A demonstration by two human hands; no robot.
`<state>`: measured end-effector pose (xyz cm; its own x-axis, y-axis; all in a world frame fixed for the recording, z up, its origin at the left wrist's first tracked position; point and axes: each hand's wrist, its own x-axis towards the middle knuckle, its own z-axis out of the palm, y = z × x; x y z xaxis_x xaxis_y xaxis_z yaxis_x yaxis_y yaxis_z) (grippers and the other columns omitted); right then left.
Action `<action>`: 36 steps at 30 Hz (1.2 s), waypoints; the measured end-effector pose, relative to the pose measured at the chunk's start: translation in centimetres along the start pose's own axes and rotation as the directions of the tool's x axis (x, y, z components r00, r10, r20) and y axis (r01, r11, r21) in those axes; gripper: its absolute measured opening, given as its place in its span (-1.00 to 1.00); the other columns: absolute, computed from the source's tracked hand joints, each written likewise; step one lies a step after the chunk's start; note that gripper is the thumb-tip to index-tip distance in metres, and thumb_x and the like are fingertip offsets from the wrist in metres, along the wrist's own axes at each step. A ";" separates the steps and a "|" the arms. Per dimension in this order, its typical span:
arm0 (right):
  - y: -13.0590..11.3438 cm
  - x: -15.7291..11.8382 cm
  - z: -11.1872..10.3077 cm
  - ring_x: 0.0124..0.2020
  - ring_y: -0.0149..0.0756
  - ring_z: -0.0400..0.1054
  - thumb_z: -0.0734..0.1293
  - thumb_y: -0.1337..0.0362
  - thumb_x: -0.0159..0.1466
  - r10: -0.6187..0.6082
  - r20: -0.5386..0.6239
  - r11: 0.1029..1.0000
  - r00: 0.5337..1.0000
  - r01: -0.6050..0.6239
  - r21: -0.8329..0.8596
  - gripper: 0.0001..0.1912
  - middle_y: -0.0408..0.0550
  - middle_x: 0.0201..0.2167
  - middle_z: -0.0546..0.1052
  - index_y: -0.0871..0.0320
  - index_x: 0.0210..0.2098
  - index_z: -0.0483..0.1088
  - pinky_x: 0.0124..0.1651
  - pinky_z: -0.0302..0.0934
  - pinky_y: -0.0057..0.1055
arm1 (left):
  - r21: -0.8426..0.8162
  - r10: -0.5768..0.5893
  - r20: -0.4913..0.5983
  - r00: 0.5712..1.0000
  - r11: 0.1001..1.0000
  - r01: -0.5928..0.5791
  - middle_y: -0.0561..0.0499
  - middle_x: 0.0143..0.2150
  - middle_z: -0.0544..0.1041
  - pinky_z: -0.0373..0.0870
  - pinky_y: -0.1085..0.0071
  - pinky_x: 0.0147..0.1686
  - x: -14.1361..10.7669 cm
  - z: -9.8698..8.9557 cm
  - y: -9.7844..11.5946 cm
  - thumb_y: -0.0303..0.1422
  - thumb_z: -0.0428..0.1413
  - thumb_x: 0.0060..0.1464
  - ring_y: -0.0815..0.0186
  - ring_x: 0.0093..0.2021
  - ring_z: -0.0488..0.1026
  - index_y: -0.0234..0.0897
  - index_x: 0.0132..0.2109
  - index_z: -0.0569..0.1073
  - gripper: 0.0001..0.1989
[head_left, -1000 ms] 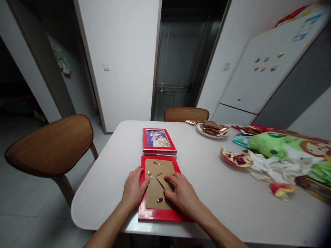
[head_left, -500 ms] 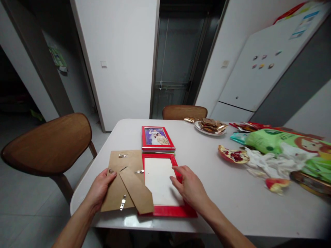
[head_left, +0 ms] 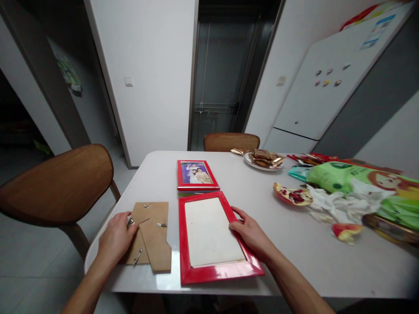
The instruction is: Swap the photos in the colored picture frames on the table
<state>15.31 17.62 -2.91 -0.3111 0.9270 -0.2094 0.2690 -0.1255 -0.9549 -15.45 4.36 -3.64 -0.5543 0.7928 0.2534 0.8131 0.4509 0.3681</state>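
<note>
Right fingers [head_left: 236,226] pinching frame [head_left: 184,244], left [head_left: 125,215] touching backboard [head_left: 153,237]

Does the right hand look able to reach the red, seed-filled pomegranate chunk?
Probably yes, after releasing the red rectangular picture frame: nothing visible stands between the right hand and the pomegranate chunk.

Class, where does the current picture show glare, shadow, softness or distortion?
Head view: glare on the near red frame and on the table by its near edge; head view: heavy darkness at far left, beyond the chair; head view: green packet slightly soft; head view: fridge leans, probably lens distortion.
</note>
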 end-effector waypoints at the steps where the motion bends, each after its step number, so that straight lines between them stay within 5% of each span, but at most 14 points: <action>1: -0.3 -0.4 0.0 -0.53 -0.31 0.36 0.17 0.38 -0.07 0.035 0.067 0.985 0.997 -0.046 0.169 -0.25 -0.06 -0.40 0.49 0.19 0.14 -0.07 -0.43 0.23 -0.38 | 0.002 0.053 -0.040 0.998 0.999 -0.053 -0.14 -0.16 0.40 0.20 0.27 -0.13 -0.3 0.0 1.0 -0.26 -0.05 -0.06 0.13 -0.12 0.32 -0.35 -0.15 0.34 -0.67; 3: -1.0 -1.3 0.0 -0.51 -0.30 0.38 0.18 0.39 -0.07 0.070 0.157 0.912 0.985 -0.127 0.391 -0.19 -0.06 -0.33 0.49 0.12 0.17 -0.17 -0.40 0.26 -0.33 | -0.077 0.127 -0.073 0.989 0.988 -0.132 -0.08 -0.24 0.42 0.22 0.33 -0.18 -1.2 0.1 3.8 -0.27 -0.08 -0.03 0.19 -0.18 0.34 -0.30 -0.27 0.36 -0.76; 6: -2.1 -2.2 0.3 -0.47 -0.27 0.40 0.22 0.40 -0.07 0.073 0.185 0.838 0.980 -0.161 0.522 -0.15 -0.06 -0.27 0.48 0.05 0.17 -0.20 -0.36 0.27 -0.28 | -0.306 0.179 0.104 0.978 0.942 -0.140 0.07 -0.51 0.41 0.25 0.42 -0.42 -3.1 0.1 9.2 -0.22 -0.14 0.04 0.32 -0.46 0.36 -0.24 -0.46 0.34 -0.73; 8: -2.7 -2.7 0.6 -0.45 -0.26 0.40 0.25 0.41 -0.07 0.050 0.192 0.816 0.980 -0.151 0.558 -0.15 -0.06 -0.26 0.48 0.01 0.16 -0.20 -0.35 0.27 -0.27 | -0.446 0.203 0.140 0.969 0.887 -0.122 0.06 -0.53 0.40 0.26 0.42 -0.43 -4.3 0.3 12.7 -0.19 -0.14 0.05 0.32 -0.47 0.35 -0.25 -0.49 0.34 -0.69; 10: -3.3 -3.1 0.8 -0.44 -0.26 0.40 0.28 0.40 -0.06 0.018 0.201 0.812 0.979 -0.132 0.569 -0.15 -0.08 -0.28 0.48 0.00 0.15 -0.17 -0.33 0.27 -0.26 | -0.586 0.269 0.099 0.958 0.794 -0.163 -0.05 -0.23 0.43 0.27 0.36 -0.22 -5.2 0.5 15.5 -0.21 -0.03 -0.02 0.26 -0.20 0.35 -0.28 -0.24 0.36 -0.75; 12: -4.0 -3.5 0.9 -0.43 -0.26 0.40 0.30 0.38 -0.06 -0.019 0.198 0.818 0.980 -0.099 0.567 -0.17 -0.09 -0.29 0.49 0.00 0.15 -0.14 -0.32 0.27 -0.27 | -0.663 0.306 0.125 0.944 0.733 -0.150 -0.15 0.06 0.25 0.13 0.27 0.00 -5.8 0.9 17.5 -0.24 0.09 -0.15 0.17 0.06 0.17 -0.32 0.02 0.22 -0.46; 14: -4.5 -3.8 1.1 -0.41 -0.28 0.39 0.31 0.37 -0.05 -0.044 0.179 0.825 0.983 -0.065 0.562 -0.18 -0.10 -0.32 0.49 0.02 0.14 -0.11 -0.30 0.27 -0.30 | -0.690 0.317 0.165 0.934 0.714 -0.121 -0.18 0.17 0.09 0.00 0.21 0.09 -6.0 1.1 18.8 -0.29 0.14 -0.23 0.13 0.15 0.02 -0.34 0.12 0.08 -0.27; 17: -4.9 -4.0 1.2 -0.47 -0.33 0.37 0.31 0.35 -0.06 -0.051 0.148 0.843 0.988 -0.037 0.536 -0.18 -0.14 -0.41 0.48 0.06 0.15 -0.11 -0.33 0.26 -0.36 | -0.713 0.322 0.152 0.934 0.691 -0.122 -0.15 0.18 0.08 -0.06 0.20 0.13 -6.0 0.8 19.7 -0.41 0.10 -0.25 0.13 0.17 -0.02 -0.33 0.14 0.06 -0.26; 22: -3.8 -3.4 1.1 -0.56 -0.42 0.30 0.30 0.33 -0.07 -0.064 0.082 0.901 0.995 0.022 0.433 -0.19 -0.15 -0.48 0.44 0.09 0.15 -0.09 -0.51 0.20 -0.49 | -0.771 0.297 0.123 0.947 0.629 -0.097 -0.12 0.05 0.23 0.20 0.25 -0.04 -5.0 -2.0 18.3 -0.52 -0.01 -0.23 0.16 -0.03 0.24 -0.24 0.11 0.12 -0.35; 27: -1.4 -2.4 0.0 -0.59 -0.44 0.26 0.27 0.28 -0.04 -0.056 0.011 0.973 0.998 0.052 0.225 -0.24 -0.20 -0.57 0.41 0.19 0.13 -0.04 -0.53 0.14 -0.53 | -0.810 0.107 0.151 0.983 0.583 0.061 -0.06 -0.12 0.29 0.35 0.39 -0.31 -3.5 -4.2 12.9 -0.50 -0.02 -0.21 0.33 -0.29 0.33 -0.25 0.09 0.08 -0.38; 32: 1.1 -0.9 -1.0 -0.57 -0.38 0.28 0.22 0.22 -0.01 -0.106 -0.041 0.983 0.994 0.098 -0.156 -0.32 -0.17 -0.56 0.42 0.29 0.10 0.05 -0.49 0.13 -0.47 | -0.861 -0.065 0.290 0.955 0.417 0.290 -0.03 -0.17 0.27 0.37 0.45 -0.41 -3.1 -2.3 7.6 -0.51 0.01 -0.25 0.40 -0.38 0.37 -0.29 0.08 0.01 -0.34; 36: 2.1 -0.1 -1.1 -0.52 -0.33 0.31 0.16 0.22 0.01 -0.196 -0.141 0.830 0.970 0.088 -0.551 -0.47 -0.09 -0.50 0.47 0.29 -0.03 0.26 -0.40 0.13 -0.44 | -0.746 -0.115 0.245 0.963 0.612 0.263 -0.06 -0.17 0.29 0.36 0.42 -0.41 -3.7 0.5 5.7 -0.55 -0.02 -0.23 0.41 -0.43 0.35 -0.32 0.09 0.04 -0.36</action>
<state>16.94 17.64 -4.64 -0.2264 0.9739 0.0136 0.6983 0.1721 -0.6948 -8.66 4.16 -3.00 -0.5834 0.8120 -0.0171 0.2194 0.1779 0.9593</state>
